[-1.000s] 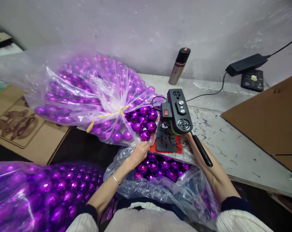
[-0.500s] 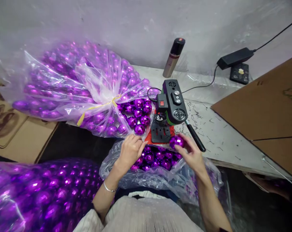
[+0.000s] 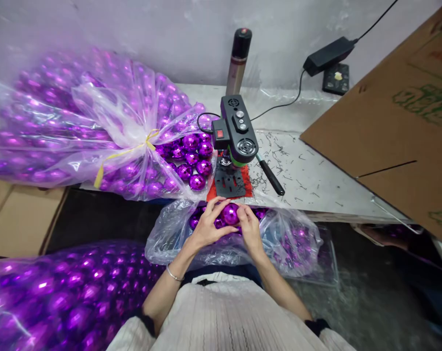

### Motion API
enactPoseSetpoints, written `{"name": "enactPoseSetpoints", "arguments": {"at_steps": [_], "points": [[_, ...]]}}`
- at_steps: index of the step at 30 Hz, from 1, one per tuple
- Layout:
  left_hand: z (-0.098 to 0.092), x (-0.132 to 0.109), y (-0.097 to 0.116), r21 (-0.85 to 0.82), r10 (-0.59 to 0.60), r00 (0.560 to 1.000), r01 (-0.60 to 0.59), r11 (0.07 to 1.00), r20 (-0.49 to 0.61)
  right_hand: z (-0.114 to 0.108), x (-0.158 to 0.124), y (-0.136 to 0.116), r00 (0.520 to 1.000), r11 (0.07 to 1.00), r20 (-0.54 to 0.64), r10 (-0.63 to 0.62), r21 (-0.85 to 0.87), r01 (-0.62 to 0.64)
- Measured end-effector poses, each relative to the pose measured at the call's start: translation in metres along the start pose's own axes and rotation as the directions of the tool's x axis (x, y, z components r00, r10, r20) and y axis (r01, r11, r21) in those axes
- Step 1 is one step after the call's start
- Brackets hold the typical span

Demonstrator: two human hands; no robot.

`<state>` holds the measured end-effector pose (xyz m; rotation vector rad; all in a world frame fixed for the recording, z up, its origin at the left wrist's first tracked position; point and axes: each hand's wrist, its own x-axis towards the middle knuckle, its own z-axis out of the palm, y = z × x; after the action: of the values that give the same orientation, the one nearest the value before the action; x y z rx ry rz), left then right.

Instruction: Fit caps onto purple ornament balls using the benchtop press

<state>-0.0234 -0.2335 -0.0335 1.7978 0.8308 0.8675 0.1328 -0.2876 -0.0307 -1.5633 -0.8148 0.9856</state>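
Both hands meet on one faceted purple ball (image 3: 230, 213) just over the open plastic bag (image 3: 169, 239) in my lap. My left hand (image 3: 208, 225) cups the ball from the left, my right hand (image 3: 248, 228) pinches it from the right. More purple balls (image 3: 259, 213) lie in that bag beneath my fingers. Directly beyond stands a small black bench drill (image 3: 235, 134) with a red switch, on a black slotted base plate (image 3: 228, 184) over a red mat at the table's front edge.
A big tied bag of purple balls (image 3: 89, 131) lies on the table at left, another bag of balls (image 3: 60, 297) sits at lower left. A spray can (image 3: 238, 61), a power adapter (image 3: 328, 54), cardboard sheets (image 3: 396, 122) and metal shavings (image 3: 297, 170) occupy the right.
My right hand brought a purple ball from beside the drill's base down to the lap bag, and my left hand closed onto it. The view shifted downward.
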Motion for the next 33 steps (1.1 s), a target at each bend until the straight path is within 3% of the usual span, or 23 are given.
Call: {"name": "enactPoseSetpoints", "arguments": {"at_steps": [3, 5, 8, 10, 15, 22, 26, 33], "points": [[0.005, 0.007, -0.005, -0.035, -0.079, 0.997, 0.078, 0.996, -0.021, -0.005, 0.007, 0.003, 0.999, 0.999, 0.002, 0.041, -0.013, -0.041], [0.008, 0.018, -0.011, -0.149, -0.203, 0.973, 0.186, 0.971, -0.111, -0.009, 0.009, 0.004, 1.0, 1.0, 0.012, 0.01, 0.009, -0.01], [0.012, 0.043, -0.021, -0.37, -0.391, 0.874, 0.274, 0.888, -0.29, -0.012, 0.008, 0.005, 0.999, 0.999, 0.034, -0.033, 0.017, 0.032], [0.014, 0.061, -0.027, -0.433, -0.427, 0.834, 0.26, 0.863, -0.351, -0.014, 0.005, 0.008, 0.998, 0.999, 0.045, -0.037, -0.017, 0.038], [0.018, 0.088, -0.039, -0.296, -0.355, 0.846, 0.248, 0.922, -0.399, -0.019, -0.01, 0.024, 0.997, 0.998, 0.077, -0.009, -0.069, 0.015], [0.023, 0.093, -0.052, -0.016, -0.236, 0.853, 0.258, 0.966, -0.465, -0.03, -0.029, 0.042, 0.99, 0.992, 0.122, 0.066, -0.118, -0.052], [0.025, 0.094, -0.057, 0.157, -0.178, 0.851, 0.289, 0.944, -0.494, -0.033, -0.029, 0.044, 0.991, 0.992, 0.114, 0.073, -0.116, -0.06], [0.024, 0.101, -0.068, 0.202, -0.097, 0.887, 0.208, 0.957, -0.452, -0.032, -0.024, 0.042, 0.995, 0.995, 0.084, 0.06, -0.082, -0.053]]}}
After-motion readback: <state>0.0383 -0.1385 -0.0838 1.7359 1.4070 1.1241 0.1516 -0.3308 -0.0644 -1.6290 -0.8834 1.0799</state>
